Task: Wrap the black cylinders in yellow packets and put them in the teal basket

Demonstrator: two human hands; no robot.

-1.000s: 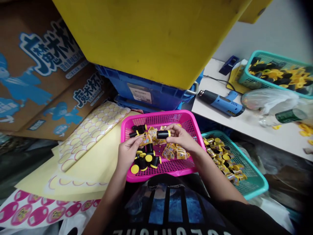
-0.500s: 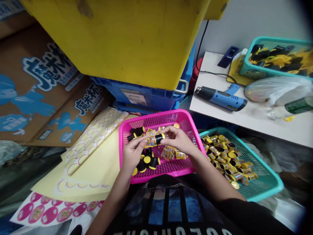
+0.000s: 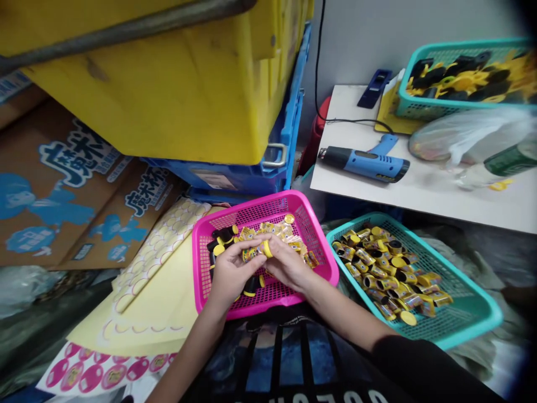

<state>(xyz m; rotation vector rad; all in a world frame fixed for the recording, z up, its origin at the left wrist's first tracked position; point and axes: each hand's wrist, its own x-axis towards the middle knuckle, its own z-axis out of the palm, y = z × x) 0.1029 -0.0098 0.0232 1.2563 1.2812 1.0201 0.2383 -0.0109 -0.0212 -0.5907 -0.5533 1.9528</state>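
Between both hands, above the pink basket (image 3: 268,307), is a small cylinder with a yellow cap (image 3: 255,252), wrapped in a printed yellow sleeve. My left hand (image 3: 235,267) pinches its left side between thumb and fingers. At the yellow capped end, my right hand (image 3: 289,263) closes its fingers on it too. Below them in the basket lie black cylinders with yellow caps (image 3: 225,235) at the left. Loose printed plastic sleeves (image 3: 272,228) lie toward the back and right. Part of the basket's contents is hidden by my hands.
A teal basket (image 3: 470,313) with many sleeved cylinders (image 3: 386,268) stands at the right. On the white table (image 3: 335,184) lies a blue heat gun (image 3: 369,163) near another teal basket (image 3: 432,109). Yellow and blue bins (image 3: 188,106) rise ahead; sticker sheets (image 3: 109,364) lie left.
The black cylinder's body, bare near its cap before, is now covered by the printed sleeve. My hands have come closer together. The camera view has shifted somewhat.
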